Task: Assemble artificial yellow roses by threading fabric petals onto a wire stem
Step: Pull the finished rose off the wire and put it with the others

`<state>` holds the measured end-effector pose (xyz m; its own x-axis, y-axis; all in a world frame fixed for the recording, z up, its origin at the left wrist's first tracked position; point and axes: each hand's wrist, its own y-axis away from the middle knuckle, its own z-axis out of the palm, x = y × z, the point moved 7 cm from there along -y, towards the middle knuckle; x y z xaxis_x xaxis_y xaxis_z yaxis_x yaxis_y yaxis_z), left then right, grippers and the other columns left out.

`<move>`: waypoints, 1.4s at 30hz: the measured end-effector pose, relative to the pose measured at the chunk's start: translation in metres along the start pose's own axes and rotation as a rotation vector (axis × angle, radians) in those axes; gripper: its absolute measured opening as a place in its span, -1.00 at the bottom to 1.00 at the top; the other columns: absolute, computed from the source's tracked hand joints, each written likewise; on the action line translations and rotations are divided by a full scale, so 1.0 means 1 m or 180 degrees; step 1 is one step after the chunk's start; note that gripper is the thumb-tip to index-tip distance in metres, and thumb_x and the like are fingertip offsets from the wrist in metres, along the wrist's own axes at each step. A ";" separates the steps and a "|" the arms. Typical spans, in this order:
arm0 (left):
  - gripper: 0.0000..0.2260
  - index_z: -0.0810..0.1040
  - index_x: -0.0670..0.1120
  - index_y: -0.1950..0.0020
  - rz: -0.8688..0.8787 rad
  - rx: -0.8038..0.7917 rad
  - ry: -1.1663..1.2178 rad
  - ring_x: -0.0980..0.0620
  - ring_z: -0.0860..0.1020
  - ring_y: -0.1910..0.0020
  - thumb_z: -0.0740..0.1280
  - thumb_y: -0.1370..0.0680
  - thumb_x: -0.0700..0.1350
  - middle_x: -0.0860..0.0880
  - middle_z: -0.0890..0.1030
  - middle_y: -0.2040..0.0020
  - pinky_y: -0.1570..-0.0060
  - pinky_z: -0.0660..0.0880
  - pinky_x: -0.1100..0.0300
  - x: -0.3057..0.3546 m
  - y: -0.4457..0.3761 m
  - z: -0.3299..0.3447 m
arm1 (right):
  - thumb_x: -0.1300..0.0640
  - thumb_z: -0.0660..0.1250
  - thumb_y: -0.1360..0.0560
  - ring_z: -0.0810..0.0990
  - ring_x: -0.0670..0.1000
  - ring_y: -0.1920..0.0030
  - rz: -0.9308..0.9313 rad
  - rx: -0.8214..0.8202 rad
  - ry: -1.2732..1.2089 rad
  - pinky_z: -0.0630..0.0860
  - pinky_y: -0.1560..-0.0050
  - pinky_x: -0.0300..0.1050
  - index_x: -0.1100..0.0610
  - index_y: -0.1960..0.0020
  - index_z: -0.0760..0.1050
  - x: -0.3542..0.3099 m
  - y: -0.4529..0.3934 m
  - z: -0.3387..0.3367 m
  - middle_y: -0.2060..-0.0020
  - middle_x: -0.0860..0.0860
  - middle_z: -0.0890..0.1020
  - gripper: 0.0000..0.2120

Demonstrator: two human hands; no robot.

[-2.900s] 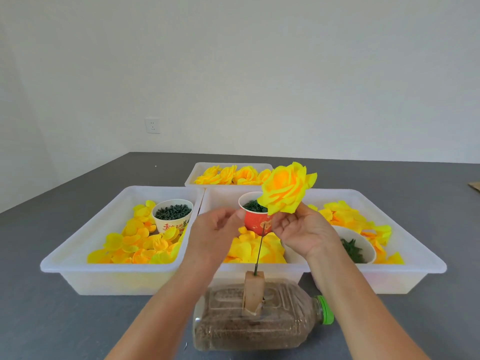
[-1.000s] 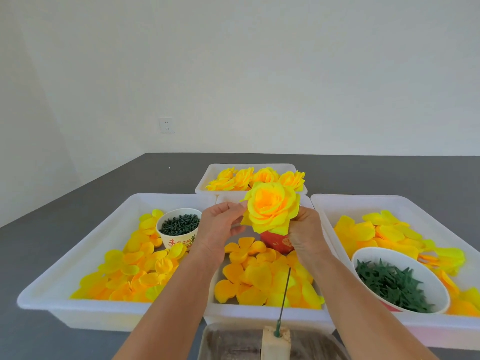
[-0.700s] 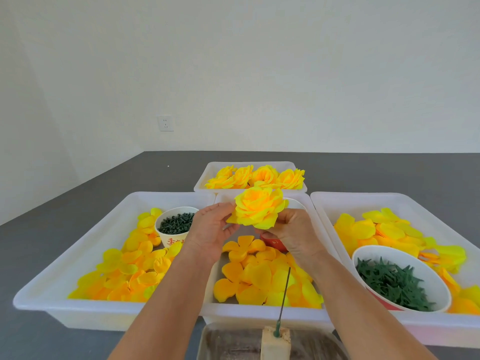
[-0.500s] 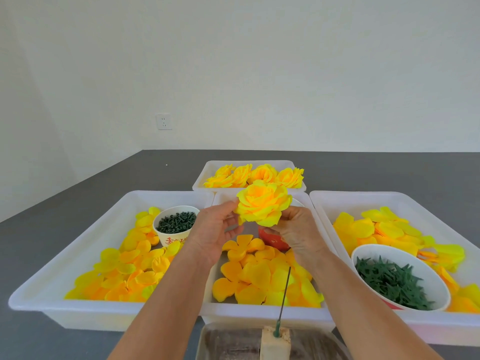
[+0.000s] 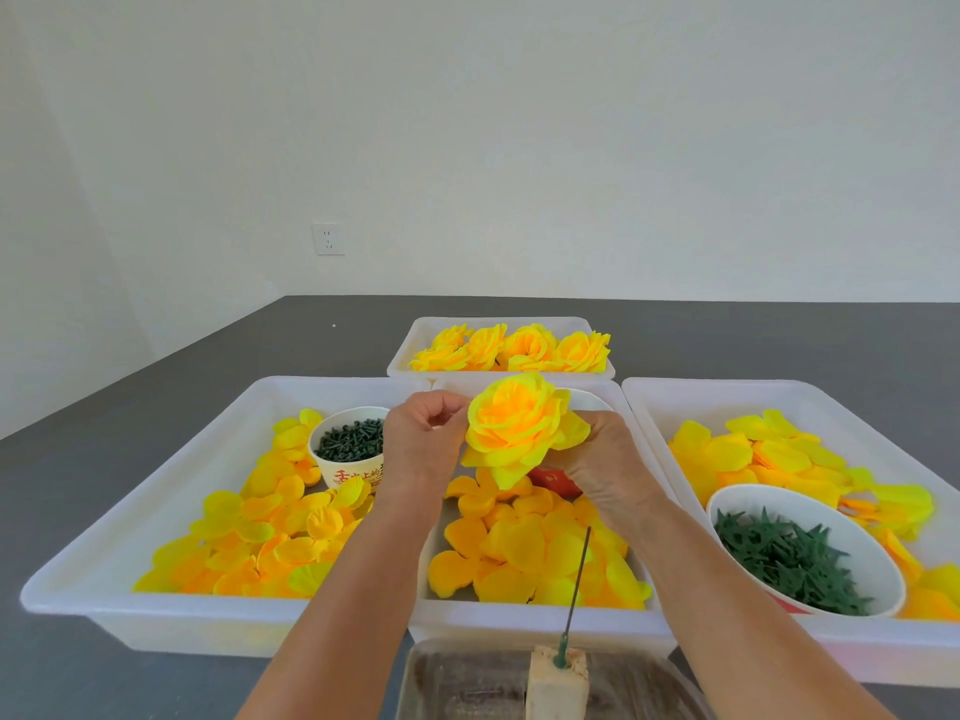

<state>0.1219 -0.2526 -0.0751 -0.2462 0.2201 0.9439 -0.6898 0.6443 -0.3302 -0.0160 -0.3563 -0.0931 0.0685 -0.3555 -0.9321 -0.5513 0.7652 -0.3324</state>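
A finished yellow fabric rose (image 5: 519,428) is held up over the middle tray, bloom facing me. My right hand (image 5: 608,472) grips it from below and behind, at its base. My left hand (image 5: 421,444) has curled fingers that pinch the outer petals on the rose's left edge. The dark wire stem (image 5: 577,584) stands bare and slightly tilted in a pale block (image 5: 557,680) on a plastic bottle at the bottom edge, below and apart from the rose. Loose yellow petals (image 5: 524,553) lie in the middle tray.
Three white trays sit side by side: left tray (image 5: 104,574), middle tray (image 5: 524,623), right tray (image 5: 779,392). A back tray (image 5: 415,335) holds several finished roses. A cup of dark green pieces (image 5: 350,444), a bowl of green leaf parts (image 5: 789,558), and a red cup (image 5: 556,480) stand in the trays.
The rose came off the wire stem and rose above the middle tray. Over the last second both hands turned it slightly, staying in nearly the same place.
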 end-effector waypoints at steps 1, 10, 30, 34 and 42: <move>-0.80 0.60 -0.08 0.28 0.0110 -0.0021 -0.0149 0.15 0.45 0.36 0.33 -0.49 -0.32 -0.05 0.58 0.32 0.35 0.41 0.28 0.001 0.000 0.000 | 0.24 0.48 -0.36 0.60 0.05 0.07 -0.0003 -0.0005 -0.0010 0.52 0.06 -0.17 -0.03 0.14 0.58 0.001 -0.001 0.000 0.16 -0.01 0.66 -0.80; -0.86 0.56 -0.17 0.26 -0.0146 -0.0039 0.0007 0.17 0.35 0.51 0.34 -0.49 -0.33 -0.02 0.48 0.46 0.47 0.34 0.33 -0.004 -0.001 0.001 | 0.19 0.49 -0.35 0.58 -0.10 0.16 0.0200 -0.0014 0.0144 0.53 0.07 -0.21 -0.07 0.14 0.53 0.010 -0.003 -0.001 0.20 -0.12 0.63 -0.78; -0.75 0.62 -0.17 0.05 -0.0966 -0.0324 0.1081 0.11 0.61 0.35 0.24 -0.48 -0.45 -0.04 0.66 0.26 0.41 0.54 0.29 -0.011 0.004 0.005 | 0.21 0.44 -0.40 0.63 0.06 0.13 -0.0007 -0.0405 0.0246 0.59 0.00 -0.02 0.13 0.13 0.66 0.000 0.006 0.006 0.20 0.06 0.70 -0.94; -0.88 0.65 -0.10 0.09 -0.1089 -0.0402 0.1201 0.11 0.61 0.31 0.31 -0.53 -0.20 -0.01 0.68 0.24 0.36 0.54 0.27 -0.014 0.004 0.007 | 0.22 0.46 -0.39 0.62 -0.01 0.17 0.0006 -0.0496 0.0283 0.58 0.04 -0.09 0.10 0.15 0.66 0.000 0.007 0.007 0.21 0.04 0.69 -0.94; -0.82 0.62 -0.09 0.17 -0.0514 -0.0218 0.0914 0.09 0.59 0.30 0.38 -0.42 -0.38 0.04 0.65 0.36 0.25 0.51 0.21 -0.005 0.001 0.000 | 0.27 0.47 -0.36 0.60 0.01 0.08 0.0183 -0.0535 0.0213 0.56 -0.02 -0.08 0.04 0.15 0.64 0.002 0.008 0.007 0.17 -0.01 0.67 -0.84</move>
<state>0.1225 -0.2528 -0.0799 0.0711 0.3023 0.9506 -0.6544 0.7333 -0.1843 -0.0141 -0.3470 -0.0986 -0.0194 -0.3530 -0.9354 -0.6843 0.6869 -0.2450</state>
